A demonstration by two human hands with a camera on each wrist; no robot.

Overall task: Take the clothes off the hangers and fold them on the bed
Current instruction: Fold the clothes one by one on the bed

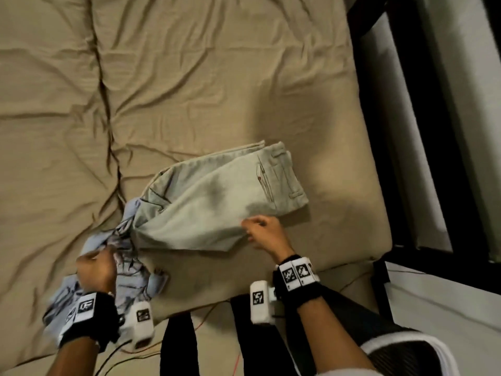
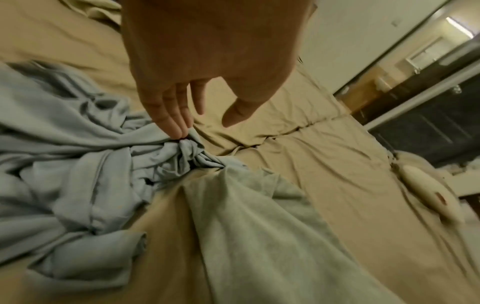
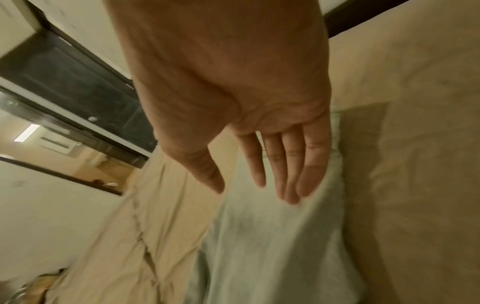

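Both hands work low over the bed (image 1: pixel 189 77): the right hand (image 1: pixel 267 234), fingers straight and apart, rests on the folded pale trousers (image 1: pixel 217 202). Beside them the left hand (image 1: pixel 95 270), fingers loose, touches the crumpled blue shirt (image 1: pixel 135 280). Tugging that shirt, tucked under the trousers, could drag their fold open.

Left hand (image 1: pixel 95 270): palm down, low at the person's left; in the left wrist view the fingers (image 2: pixel 171 115) are straight and close together, thumb spread apart.
Right hand (image 1: pixel 267 233): reached forward, palm down; in the right wrist view its fingers (image 3: pixel 309 164) are extended side by side, thumb angled away.
Wrists: each wears a black band with white marker blocks.
Forearms: bare.
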